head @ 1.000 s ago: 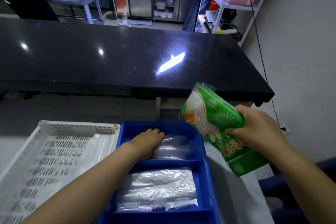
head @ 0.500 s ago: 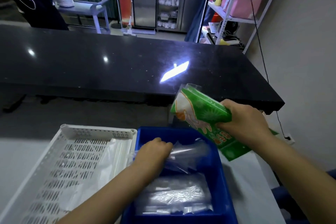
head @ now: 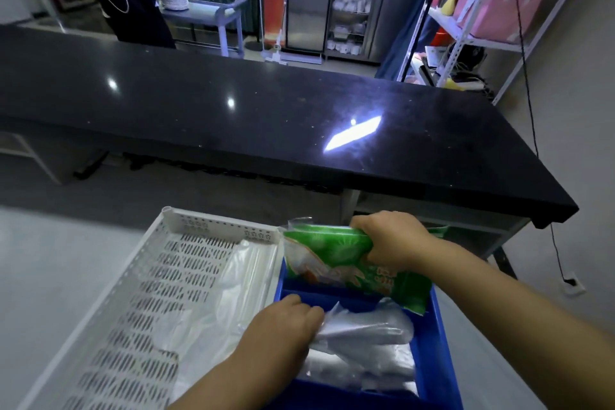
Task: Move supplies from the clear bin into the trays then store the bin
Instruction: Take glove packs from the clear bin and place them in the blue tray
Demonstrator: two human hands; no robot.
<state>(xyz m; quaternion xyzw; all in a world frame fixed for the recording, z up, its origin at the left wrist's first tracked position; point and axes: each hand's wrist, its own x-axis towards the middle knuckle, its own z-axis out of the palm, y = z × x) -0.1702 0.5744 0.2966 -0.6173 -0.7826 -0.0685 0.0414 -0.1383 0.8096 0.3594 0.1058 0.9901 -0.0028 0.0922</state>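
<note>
The white perforated tray [head: 139, 293] stands at 7 o'clock, touching the blue tray [head: 429, 339] at 5 o'clock. The right hand [head: 389, 240] grips the green packet [head: 336, 260] over the blue tray's far compartment. The left hand [head: 283, 329] is closed on a clear plastic bag [head: 366, 326] in the near compartment.

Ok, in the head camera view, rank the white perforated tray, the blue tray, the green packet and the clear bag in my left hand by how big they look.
1. white perforated tray
2. blue tray, though partly cut off at the frame's bottom and covered, so its lead over the packet is unsure
3. green packet
4. clear bag, close to the packet; crumpled, so unsure
</note>
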